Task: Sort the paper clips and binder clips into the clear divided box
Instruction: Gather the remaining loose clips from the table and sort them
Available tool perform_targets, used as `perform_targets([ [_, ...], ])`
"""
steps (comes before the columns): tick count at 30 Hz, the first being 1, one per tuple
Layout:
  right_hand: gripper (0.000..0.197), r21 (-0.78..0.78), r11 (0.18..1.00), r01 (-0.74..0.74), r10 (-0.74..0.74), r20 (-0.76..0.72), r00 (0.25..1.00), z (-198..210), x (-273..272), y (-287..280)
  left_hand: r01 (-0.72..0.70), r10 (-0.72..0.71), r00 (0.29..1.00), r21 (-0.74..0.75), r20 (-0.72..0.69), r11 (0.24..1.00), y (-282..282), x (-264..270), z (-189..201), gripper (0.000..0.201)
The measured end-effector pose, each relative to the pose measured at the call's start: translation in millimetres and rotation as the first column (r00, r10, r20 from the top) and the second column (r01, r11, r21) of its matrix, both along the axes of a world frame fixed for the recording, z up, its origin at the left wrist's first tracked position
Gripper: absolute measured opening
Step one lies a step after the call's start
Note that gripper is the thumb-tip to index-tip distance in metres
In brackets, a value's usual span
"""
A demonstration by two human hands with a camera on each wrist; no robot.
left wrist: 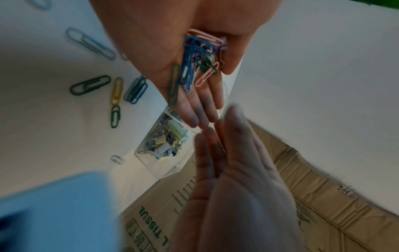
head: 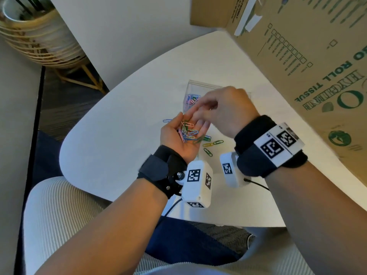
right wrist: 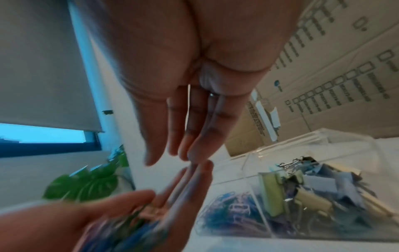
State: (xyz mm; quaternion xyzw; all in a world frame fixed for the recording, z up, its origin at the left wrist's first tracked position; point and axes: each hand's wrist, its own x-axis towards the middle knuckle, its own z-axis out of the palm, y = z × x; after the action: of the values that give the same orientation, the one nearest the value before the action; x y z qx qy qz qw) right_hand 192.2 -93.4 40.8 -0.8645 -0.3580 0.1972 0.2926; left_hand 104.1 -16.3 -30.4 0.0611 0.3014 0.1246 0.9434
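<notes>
My left hand [head: 173,135] lies palm up above the table, its fingers [left wrist: 200,105] nearly straight, and a heap of coloured paper clips [head: 187,132] [left wrist: 194,64] rests in the palm. My right hand [head: 224,110] hovers just beyond it with straight fingers [right wrist: 190,122] whose tips meet the left fingertips. A blurred lilac streak runs along one right finger; I cannot tell what it is. Behind both hands stands the clear divided box [head: 195,87] [right wrist: 302,136]. One compartment holds paper clips [right wrist: 228,208], the neighbouring one binder clips [right wrist: 313,196]. Loose paper clips [head: 210,143] [left wrist: 116,90] lie on the table under the hands.
The white table [head: 119,126] has a rounded front edge by my lap. A large cardboard carton [head: 307,56] stands along its right side, close behind the clear box. A wicker planter [head: 35,36] is on the floor at far left, and a green leaf [right wrist: 86,184] shows beyond the table.
</notes>
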Motion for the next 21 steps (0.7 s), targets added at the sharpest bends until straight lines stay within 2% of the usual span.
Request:
perform_targets([
  [2, 0.022, -0.142, 0.976, -0.165, 0.167, 0.006, 0.986, 1.9, -12.7, -6.2, 0.016, -0.016, 1.0, 0.026, -0.018, 1.0, 0.5, 0.6, 4.3, 0.043],
  [4, 0.03, -0.247, 0.939, -0.24, 0.269, 0.091, 0.959, 1.0, -18.8, -8.6, 0.022, -0.021, 1.0, 0.051, -0.015, 0.998, 0.8, 0.8, 7.2, 0.043],
  [10, 0.027, -0.256, 0.933, -0.254, 0.286, 0.098, 0.953, -5.3, -20.6, -10.7, 0.036, -0.035, 0.999, 0.023, -0.034, 0.999, -6.0, -1.0, 12.1, 0.044],
  [18, 0.014, -0.137, 0.967, -0.215, 0.234, 0.137, 0.963, -15.4, -27.2, -17.0, -0.052, 0.051, 0.998, -0.029, -0.03, 0.998, -2.6, 0.1, 9.7, 0.045],
  [21, 0.015, -0.065, 0.976, -0.209, 0.214, 0.081, 0.973, -16.7, -27.7, -20.8, -0.075, 0.076, 0.997, -0.028, 0.013, 0.997, 0.9, 2.5, 8.8, 0.043],
])
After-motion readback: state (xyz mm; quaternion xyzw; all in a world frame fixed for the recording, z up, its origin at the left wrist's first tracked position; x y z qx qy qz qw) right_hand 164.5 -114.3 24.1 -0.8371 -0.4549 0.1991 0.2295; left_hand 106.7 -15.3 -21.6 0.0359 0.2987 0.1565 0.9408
